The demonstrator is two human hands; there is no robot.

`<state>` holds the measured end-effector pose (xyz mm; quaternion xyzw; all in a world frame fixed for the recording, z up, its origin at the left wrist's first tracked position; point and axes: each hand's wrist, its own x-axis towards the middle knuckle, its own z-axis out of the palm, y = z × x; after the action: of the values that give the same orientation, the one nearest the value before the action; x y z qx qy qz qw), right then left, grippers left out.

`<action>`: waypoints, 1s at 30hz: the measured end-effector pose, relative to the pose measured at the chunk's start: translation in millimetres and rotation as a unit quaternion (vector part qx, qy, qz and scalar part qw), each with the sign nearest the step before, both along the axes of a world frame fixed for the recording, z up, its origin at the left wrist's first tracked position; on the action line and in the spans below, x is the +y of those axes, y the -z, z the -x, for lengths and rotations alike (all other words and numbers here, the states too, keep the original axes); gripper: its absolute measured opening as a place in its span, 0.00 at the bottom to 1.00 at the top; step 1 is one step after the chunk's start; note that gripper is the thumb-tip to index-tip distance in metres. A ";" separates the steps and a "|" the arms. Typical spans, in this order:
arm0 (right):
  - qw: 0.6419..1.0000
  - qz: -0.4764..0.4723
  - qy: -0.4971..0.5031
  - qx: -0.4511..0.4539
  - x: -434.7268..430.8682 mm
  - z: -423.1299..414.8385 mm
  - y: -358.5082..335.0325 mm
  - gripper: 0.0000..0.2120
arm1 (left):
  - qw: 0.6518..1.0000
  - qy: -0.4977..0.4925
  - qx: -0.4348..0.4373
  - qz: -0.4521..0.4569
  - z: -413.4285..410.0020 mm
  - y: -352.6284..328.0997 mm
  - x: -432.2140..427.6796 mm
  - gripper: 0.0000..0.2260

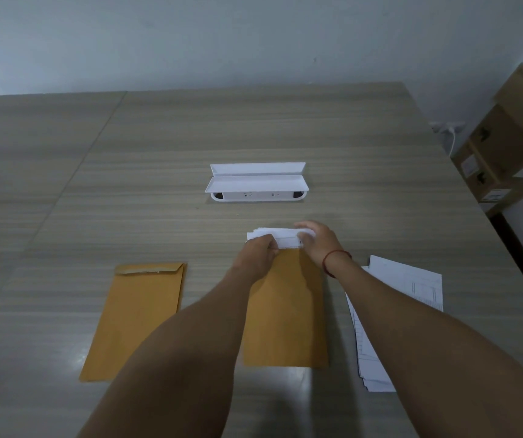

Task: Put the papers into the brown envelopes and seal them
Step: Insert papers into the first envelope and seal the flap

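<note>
1. The left hand [258, 251] and right hand [316, 241] each pinch one end of the folded white paper bundle [286, 238], which juts from the mouth of the middle flat brown paper envelope [285, 314] on the grey wood-grain table [159, 147]
2. Uneven pushing could crumple the bundle or tear the mouth
3. Papers left jutting would block sealing; its flap is hidden

No legible text. Print on papers [424, 289], labels on cardboard boxes [487, 172] seemingly too blurred.
</note>
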<state>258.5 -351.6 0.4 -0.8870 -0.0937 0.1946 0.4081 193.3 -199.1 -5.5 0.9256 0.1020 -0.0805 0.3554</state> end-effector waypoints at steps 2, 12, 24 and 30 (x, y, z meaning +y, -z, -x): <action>0.999 0.027 -0.029 0.002 0.3 -1.8 1.5 0.14 | 1.000 -0.008 0.002 0.000 -1.2 -1.3 1.7 0.04; 0.983 0.149 -0.107 -0.011 -4.2 8.6 7.7 0.14 | 0.989 0.011 -0.039 -0.140 4.8 2.1 -0.3 0.09; 0.973 0.176 -0.146 -0.032 -3.7 5.2 3.3 0.10 | 0.985 0.009 -0.027 -0.169 6.1 -0.7 -0.8 0.07; 0.956 0.233 -0.172 -0.054 -6.1 5.8 -1.8 0.17 | 0.989 0.008 0.001 -0.146 5.3 0.0 -4.8 0.07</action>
<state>252.7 -357.8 2.2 -0.9372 -0.2186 0.2300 0.1447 188.1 -203.9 -5.5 0.9682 0.1059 -0.0683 0.2161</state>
